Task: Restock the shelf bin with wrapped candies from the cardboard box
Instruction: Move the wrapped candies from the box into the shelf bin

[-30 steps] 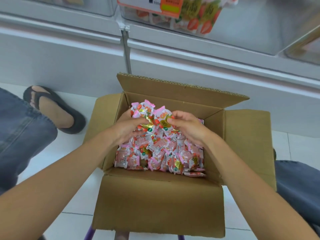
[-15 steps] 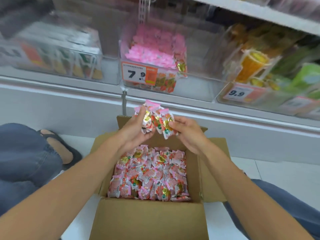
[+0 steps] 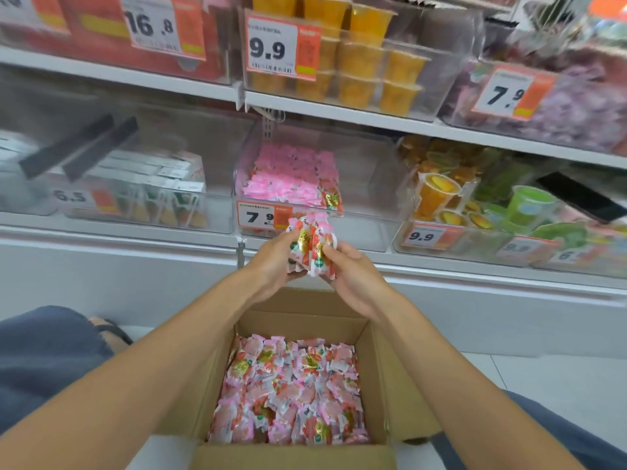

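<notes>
An open cardboard box [image 3: 390,374] on the floor holds many pink wrapped candies [image 3: 291,388]. My left hand [image 3: 271,262] and my right hand [image 3: 349,273] together grip a bunch of wrapped candies [image 3: 312,244] between them, raised above the box. The bunch is just in front of a clear shelf bin [image 3: 359,232] with a 7.9 price tag [image 3: 261,217]. A pile of pink candies [image 3: 291,178] lies in the bin's left part.
Neighbouring clear bins hold boxed snacks [image 3: 152,184] on the left and jelly cups [image 3: 475,198] on the right. An upper shelf [image 3: 339,113] carries more bins. My knees in blue denim [image 3: 44,361] flank the box on the white tile floor.
Both hands lifted the bunch of candies out of the box and up toward the shelf bin. The view tilted up, showing more shelves.
</notes>
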Demonstrator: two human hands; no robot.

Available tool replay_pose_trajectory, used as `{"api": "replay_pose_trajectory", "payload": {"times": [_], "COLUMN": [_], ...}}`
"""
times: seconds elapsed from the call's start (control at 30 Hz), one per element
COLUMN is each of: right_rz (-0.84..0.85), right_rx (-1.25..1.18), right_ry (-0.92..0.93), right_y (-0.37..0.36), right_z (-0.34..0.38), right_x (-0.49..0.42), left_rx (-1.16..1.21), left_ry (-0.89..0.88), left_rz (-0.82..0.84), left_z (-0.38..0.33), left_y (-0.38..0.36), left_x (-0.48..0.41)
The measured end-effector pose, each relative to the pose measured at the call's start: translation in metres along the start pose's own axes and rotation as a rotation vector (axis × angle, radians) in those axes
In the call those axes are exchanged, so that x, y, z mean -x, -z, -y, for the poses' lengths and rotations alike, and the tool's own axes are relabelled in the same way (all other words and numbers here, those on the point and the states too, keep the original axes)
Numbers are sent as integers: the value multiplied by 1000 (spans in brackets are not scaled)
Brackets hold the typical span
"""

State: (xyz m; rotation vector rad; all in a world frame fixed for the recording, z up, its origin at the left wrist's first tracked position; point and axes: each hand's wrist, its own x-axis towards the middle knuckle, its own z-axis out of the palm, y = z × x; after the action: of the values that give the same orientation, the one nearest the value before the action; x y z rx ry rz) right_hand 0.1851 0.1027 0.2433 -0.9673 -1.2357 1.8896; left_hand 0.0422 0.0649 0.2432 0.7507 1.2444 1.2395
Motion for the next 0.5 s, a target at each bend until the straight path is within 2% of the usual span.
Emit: {"api": "replay_pose_trajectory", "payload": {"times": [0.17, 0.3, 0.4, 0.5], "right_rz": [62, 21, 4, 38], "right_rx": [62, 135, 182, 69], "right_ry": [97, 187, 177, 91], "right_y": [-2, -9, -11, -10], "right_z": [15, 23, 29, 34], "right_x": [11, 16, 15, 13], "left_rx": [-29, -185, -137, -37], "left_ry": [-11, 28, 18, 9], "left_rz": [3, 44, 32, 50], "left_z": [-22, -27, -32, -39], "left_y": [1, -9, -15, -17], "left_x": [8, 20, 24, 23]}}
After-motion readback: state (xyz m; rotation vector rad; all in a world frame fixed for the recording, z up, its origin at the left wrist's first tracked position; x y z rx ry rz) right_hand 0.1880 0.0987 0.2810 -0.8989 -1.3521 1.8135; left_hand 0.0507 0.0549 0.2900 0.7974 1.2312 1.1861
